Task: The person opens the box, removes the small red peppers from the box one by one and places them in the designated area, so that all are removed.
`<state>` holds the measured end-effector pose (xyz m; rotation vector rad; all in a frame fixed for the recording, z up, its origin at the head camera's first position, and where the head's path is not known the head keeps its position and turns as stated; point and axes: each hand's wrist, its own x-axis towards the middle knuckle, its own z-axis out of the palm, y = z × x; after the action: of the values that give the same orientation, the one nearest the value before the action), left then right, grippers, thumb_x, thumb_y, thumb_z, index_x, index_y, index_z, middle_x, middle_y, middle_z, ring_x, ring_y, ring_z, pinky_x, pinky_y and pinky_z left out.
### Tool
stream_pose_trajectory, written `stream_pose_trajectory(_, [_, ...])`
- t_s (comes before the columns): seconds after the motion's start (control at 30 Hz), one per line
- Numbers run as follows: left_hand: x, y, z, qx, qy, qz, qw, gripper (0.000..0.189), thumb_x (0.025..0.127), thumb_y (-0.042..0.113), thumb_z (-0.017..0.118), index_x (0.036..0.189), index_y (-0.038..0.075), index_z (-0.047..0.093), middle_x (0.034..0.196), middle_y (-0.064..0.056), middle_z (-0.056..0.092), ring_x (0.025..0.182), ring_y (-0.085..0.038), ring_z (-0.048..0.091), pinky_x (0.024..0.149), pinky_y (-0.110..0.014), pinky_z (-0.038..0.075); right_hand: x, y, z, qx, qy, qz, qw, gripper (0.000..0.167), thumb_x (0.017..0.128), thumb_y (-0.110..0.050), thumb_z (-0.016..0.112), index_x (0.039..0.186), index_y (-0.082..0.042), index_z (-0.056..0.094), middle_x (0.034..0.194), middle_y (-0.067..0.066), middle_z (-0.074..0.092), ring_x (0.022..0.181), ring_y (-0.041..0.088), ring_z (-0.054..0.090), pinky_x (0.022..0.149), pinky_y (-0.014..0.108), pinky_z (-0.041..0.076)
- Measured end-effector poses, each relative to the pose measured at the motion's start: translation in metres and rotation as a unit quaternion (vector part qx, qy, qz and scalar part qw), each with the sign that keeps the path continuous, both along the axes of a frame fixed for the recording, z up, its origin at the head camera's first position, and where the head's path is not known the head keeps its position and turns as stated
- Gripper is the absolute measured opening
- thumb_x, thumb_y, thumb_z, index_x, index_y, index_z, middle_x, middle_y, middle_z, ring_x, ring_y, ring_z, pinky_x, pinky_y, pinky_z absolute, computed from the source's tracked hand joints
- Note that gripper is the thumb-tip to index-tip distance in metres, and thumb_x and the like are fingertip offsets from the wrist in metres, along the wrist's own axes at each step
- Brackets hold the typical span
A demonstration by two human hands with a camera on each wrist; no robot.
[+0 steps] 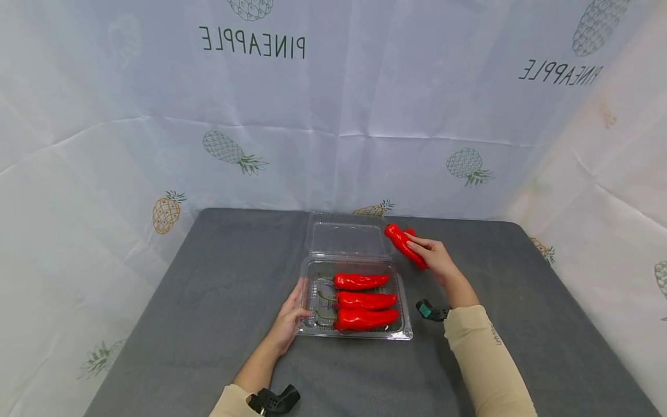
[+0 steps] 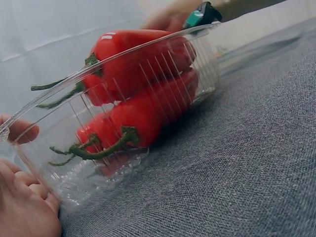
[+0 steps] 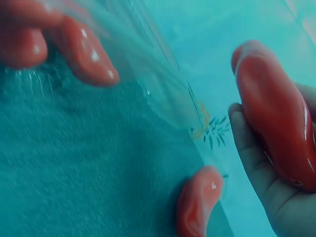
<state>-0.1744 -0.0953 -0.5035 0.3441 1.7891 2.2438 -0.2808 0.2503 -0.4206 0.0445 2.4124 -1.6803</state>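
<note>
As the gray table [image 1: 229, 260] is viewed from left to right, the left hand [image 1: 288, 317] is met first, with a black wrist device [image 1: 273, 401] worn below it. By its thumb and fingers the left wall of a clear plastic box [image 1: 354, 335] is pinched, the thumb being laid over the rim and the fingers along the outside; the box is presumably steadied in this way against sliding. Its transparent lid [image 1: 349, 236] is folded back on the far side, apparently so that access from above is left free.

Within the box, three red peppers are seen from above: a far pepper [image 1: 361, 281], a middle pepper [image 1: 366, 300] and a near pepper [image 1: 366, 319]. They are laid side by side, all green stems [image 1: 326, 296] turned to the left, an arrangement that likely suits their long shape. Through the wall, in the left wrist view, a lower layer of peppers [image 2: 143, 116] is also made out, though its count cannot be told.

Just beyond the lid's right edge, another red pepper [image 1: 405, 248] is gripped by the right hand [image 1: 431, 255], its fingers and thumb being wrapped round the body, probably because a firmer hold is given there than by a thin stem. It appears to be held clear of the table. Behind it a loose pepper [image 3: 198, 201] is partly hidden; in the right wrist view it is shown lying on the table.
</note>
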Motion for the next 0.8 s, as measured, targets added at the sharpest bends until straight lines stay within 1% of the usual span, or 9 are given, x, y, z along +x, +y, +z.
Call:
stream_pose_trajectory(0.1, [0.0, 0.0, 0.0, -0.004, -0.004, 0.0, 1.0, 0.08, 0.082, -0.006, 0.037, 0.149, 0.003, -0.007, 0.157, -0.012, -0.008, 0.145, -0.026, -0.011, 0.107, -0.009, 0.011, -0.005, 0.006, -0.002, -0.007, -0.009, -0.026, 0.9996, 0.06, 0.092, -0.041, 0.052, 0.142, -0.012, 0.037, 0.15, 0.016, 0.031, 0.125, 0.03, 0.038, 0.083, 0.02, 0.046])
stream_pose_trajectory(0.17, [0.0, 0.0, 0.0, -0.006, -0.006, 0.001, 1.0, 0.08, 0.082, -0.006, 0.037, 0.149, 0.003, -0.007, 0.157, -0.011, -0.008, 0.145, -0.026, -0.01, 0.111, -0.016, 0.008, -0.008, 0.01, -0.004, -0.019, -0.013, -0.043, 0.9988, 0.061, 0.091, -0.042, 0.053, 0.143, -0.013, 0.037, 0.151, 0.014, 0.031, 0.126, 0.027, 0.039, 0.083, 0.018, 0.047])
stream_pose_trajectory(0.27, [0.0, 0.0, 0.001, -0.005, -0.006, 0.002, 1.0, 0.08, 0.082, -0.006, 0.037, 0.149, 0.003, -0.007, 0.157, -0.012, -0.008, 0.145, -0.026, -0.01, 0.114, -0.028, 0.003, -0.013, 0.016, -0.007, -0.033, -0.014, -0.062, 0.9975, 0.061, 0.091, -0.042, 0.052, 0.143, -0.014, 0.036, 0.151, 0.013, 0.031, 0.121, 0.019, 0.042, 0.081, 0.014, 0.047])
stream_pose_trajectory(0.33, [0.0, 0.0, 0.001, -0.002, -0.008, 0.002, 1.0, 0.08, 0.082, -0.007, 0.037, 0.149, 0.003, -0.007, 0.157, -0.012, -0.008, 0.145, -0.026, -0.01, 0.114, -0.031, 0.001, -0.015, 0.02, -0.008, -0.04, -0.014, -0.07, 0.9967, 0.06, 0.092, -0.04, 0.051, 0.143, -0.013, 0.036, 0.151, 0.014, 0.031, 0.114, 0.014, 0.044, 0.082, 0.014, 0.047])
stream_pose_trajectory(0.37, [0.0, 0.0, 0.001, -0.002, -0.008, 0.002, 1.0, 0.08, 0.082, -0.007, 0.037, 0.149, 0.003, -0.007, 0.157, -0.012, -0.008, 0.145, -0.026, -0.01, 0.114, -0.03, 0.001, -0.016, 0.022, -0.009, -0.041, -0.014, -0.072, 0.9965, 0.06, 0.092, -0.039, 0.05, 0.144, -0.013, 0.035, 0.151, 0.014, 0.03, 0.112, 0.011, 0.045, 0.084, 0.015, 0.047])
stream_pose_trajectory(0.47, [0.0, 0.0, 0.001, -0.003, -0.01, 0.003, 0.9999, 0.08, 0.082, -0.006, 0.037, 0.149, 0.003, -0.006, 0.157, -0.011, -0.008, 0.145, -0.026, -0.01, 0.111, -0.015, 0.008, -0.019, 0.028, -0.011, -0.044, -0.02, -0.084, 0.9953, 0.058, 0.094, -0.037, 0.049, 0.144, -0.013, 0.034, 0.152, 0.014, 0.028, 0.107, 0.006, 0.046, 0.089, 0.018, 0.046])
stream_pose_trajectory(0.57, [0.0, 0.0, 0.001, -0.005, -0.01, 0.004, 0.9999, 0.08, 0.082, -0.006, 0.037, 0.149, 0.003, -0.006, 0.157, -0.012, -0.007, 0.145, -0.026, -0.01, 0.101, -0.001, 0.016, -0.022, 0.034, -0.014, -0.047, -0.027, -0.096, 0.9939, 0.058, 0.094, -0.036, 0.048, 0.145, -0.013, 0.031, 0.154, 0.013, 0.024, 0.111, 0.009, 0.043, 0.087, 0.016, 0.044])
stream_pose_trajectory(0.67, [0.0, 0.0, 0.001, -0.003, -0.007, 0.005, 1.0, 0.08, 0.081, -0.007, 0.037, 0.149, 0.002, -0.006, 0.157, -0.012, -0.007, 0.145, -0.026, -0.01, 0.097, 0.002, 0.019, -0.026, 0.039, -0.018, -0.048, -0.033, -0.114, 0.9918, 0.059, 0.094, -0.036, 0.047, 0.146, -0.013, 0.029, 0.155, 0.013, 0.02, 0.119, 0.016, 0.038, 0.086, 0.015, 0.041])
stream_pose_trajectory(0.8, [0.0, 0.0, 0.0, -0.002, -0.005, 0.003, 1.0, 0.08, 0.081, -0.007, 0.037, 0.149, 0.002, -0.006, 0.157, -0.013, -0.008, 0.145, -0.027, -0.01, 0.097, 0.001, 0.019, -0.03, 0.046, -0.024, -0.053, -0.047, -0.138, 0.9879, 0.059, 0.095, -0.035, 0.046, 0.147, -0.015, 0.027, 0.155, 0.013, 0.018, 0.126, 0.022, 0.034, 0.096, 0.023, 0.039])
